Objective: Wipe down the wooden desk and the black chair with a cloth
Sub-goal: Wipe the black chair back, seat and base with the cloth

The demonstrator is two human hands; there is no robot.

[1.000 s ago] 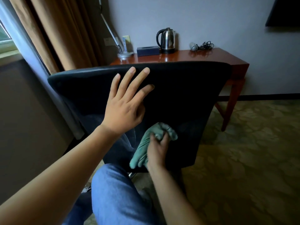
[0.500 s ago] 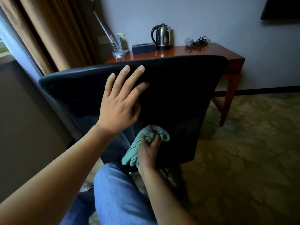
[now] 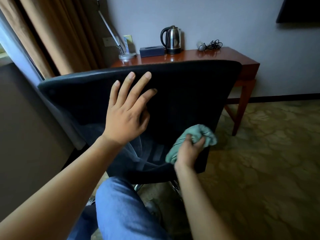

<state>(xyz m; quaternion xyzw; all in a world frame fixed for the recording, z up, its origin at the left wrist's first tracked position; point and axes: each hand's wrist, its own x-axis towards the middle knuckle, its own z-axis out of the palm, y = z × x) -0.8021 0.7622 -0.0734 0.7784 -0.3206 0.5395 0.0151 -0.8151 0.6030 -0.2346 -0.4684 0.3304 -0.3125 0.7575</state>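
Note:
The black chair (image 3: 187,94) stands with its back toward me, filling the middle of the view. My left hand (image 3: 127,113) lies flat against the upper back of it, fingers spread. Lower down, my right hand (image 3: 188,151) grips a bunched green cloth (image 3: 195,135) and presses it on the backrest's lower right corner. Behind the chair is the glossy wooden desk (image 3: 225,55), against the wall.
On the desk stand a steel kettle (image 3: 171,39), a dark tissue box (image 3: 152,51), a lamp base (image 3: 125,56) and a hair dryer with a coiled cord (image 3: 209,45). Brown curtains (image 3: 57,35) hang at the left. My jeans-clad knee (image 3: 121,208) is below. Patterned carpet (image 3: 268,161) covers the floor.
My right hand has slid the cloth to the right across the lower backrest, reaching its right edge. The left hand has stayed flat on the chair back.

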